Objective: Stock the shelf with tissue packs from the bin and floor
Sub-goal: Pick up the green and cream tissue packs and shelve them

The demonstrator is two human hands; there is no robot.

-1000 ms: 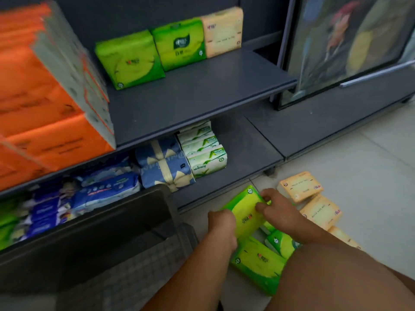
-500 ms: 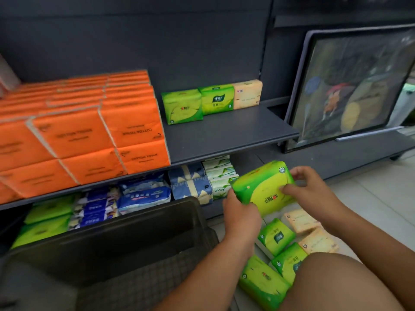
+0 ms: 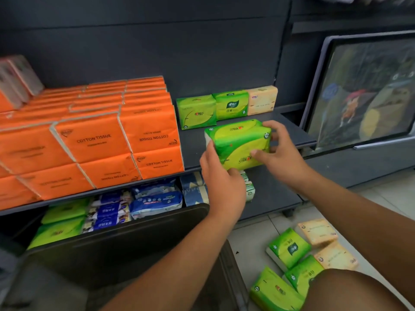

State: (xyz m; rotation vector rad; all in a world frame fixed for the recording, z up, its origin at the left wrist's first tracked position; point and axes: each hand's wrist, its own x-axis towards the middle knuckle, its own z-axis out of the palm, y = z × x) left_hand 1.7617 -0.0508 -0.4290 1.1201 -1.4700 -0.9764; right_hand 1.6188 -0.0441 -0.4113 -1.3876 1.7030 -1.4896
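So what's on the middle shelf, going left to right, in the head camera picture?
orange cotton tissue packs → light green pack → darker green pack → beige pack

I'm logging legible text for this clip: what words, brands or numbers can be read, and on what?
"COTTON TISSUE": orange packs on the upper shelf, upside down on some.
The held green pack, gripped by left hand and right hand: logo unreadable.
The green packs and beige pack behind it, blue packs below, floor packs: print too small or blurred.
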